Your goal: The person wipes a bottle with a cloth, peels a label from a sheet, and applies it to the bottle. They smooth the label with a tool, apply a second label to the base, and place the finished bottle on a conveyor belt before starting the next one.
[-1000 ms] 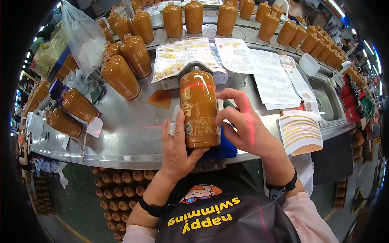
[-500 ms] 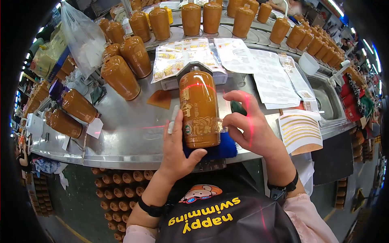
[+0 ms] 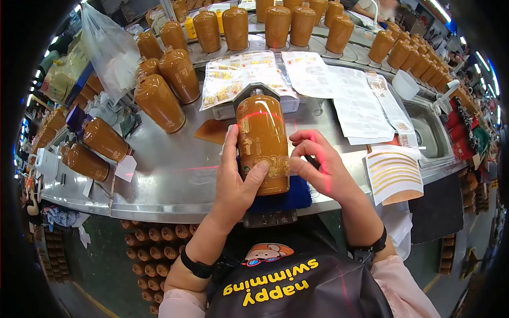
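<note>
Head camera: on my remote feed, the person's left hand [image 3: 228, 185] has changed most. Half a second ago its thumb pointed clear of the amber-brown bottle [image 3: 264, 132]; now it presses on the lower front, over gold decoration. The row of similar bottles [image 3: 278, 26] has shifted rightward along the conveyor [image 3: 254, 44], while the bottle at the hands lies where it did: tilted back on the metal counter [image 3: 175, 180], neck pointing away in a dark bracket [image 3: 241, 97], a blue cloth [image 3: 297, 199] by its base.

I see the left hand gripping the bottle, fingers along its left side, thumb across its front. The right hand [image 3: 331, 169] reaches in from the right with fingers curled and thumb tip at the bottle's lower right edge; I cannot tell whether it pinches anything. Both wrists wear black bands.

On the black apron [image 3: 275, 289], yellow letters read "happy swimming", upside down from my view, beside a cartoon figure in blue goggles. The bottle's gold characters are too small for me to read, as is the print on the label sheets [image 3: 233, 79] behind it. To the right lies a sheet of curved gold strips [image 3: 395, 172].
</note>
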A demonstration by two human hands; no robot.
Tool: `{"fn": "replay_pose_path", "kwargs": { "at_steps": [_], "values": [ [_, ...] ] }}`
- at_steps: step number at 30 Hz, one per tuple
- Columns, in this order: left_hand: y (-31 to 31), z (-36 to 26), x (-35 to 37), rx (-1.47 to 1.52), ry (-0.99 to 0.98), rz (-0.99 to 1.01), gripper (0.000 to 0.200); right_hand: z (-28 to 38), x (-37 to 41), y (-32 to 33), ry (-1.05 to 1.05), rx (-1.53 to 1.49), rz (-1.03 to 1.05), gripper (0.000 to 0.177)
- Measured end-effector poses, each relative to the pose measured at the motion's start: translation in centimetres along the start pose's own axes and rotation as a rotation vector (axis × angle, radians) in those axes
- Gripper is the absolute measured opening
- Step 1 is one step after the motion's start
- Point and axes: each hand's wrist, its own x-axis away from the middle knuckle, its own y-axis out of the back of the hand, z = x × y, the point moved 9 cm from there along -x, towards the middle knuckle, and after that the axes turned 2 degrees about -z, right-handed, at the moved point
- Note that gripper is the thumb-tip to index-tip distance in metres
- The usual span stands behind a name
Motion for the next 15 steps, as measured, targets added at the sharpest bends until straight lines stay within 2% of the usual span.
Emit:
{"fn": "replay_pose_path", "kwargs": {
  "at_steps": [7, 10, 13, 15],
  "values": [
    [-0.2, 0.1, 0.0, -0.036, 0.012, -0.025, 0.076, 1.2, -0.1, 0.9, 0.063, -0.065, -0.076, 0.012],
    [-0.2, 0.1, 0.0, -0.057, 0.008, -0.030, 0.075, 0.1, 0.1, 0.5, -0.045, -0.087, -0.041, 0.011],
    [-0.3, -0.1, 0.0, -0.059, 0.006, -0.037, 0.074, -0.9, 0.1, 0.4, -0.006, -0.040, -0.093, 0.008],
    [-0.4, -0.1, -0.1, -0.060, 0.007, -0.037, 0.075, -1.0, 0.3, 1.0, -0.006, 0.108, -0.149, 0.009]
  ]
}}
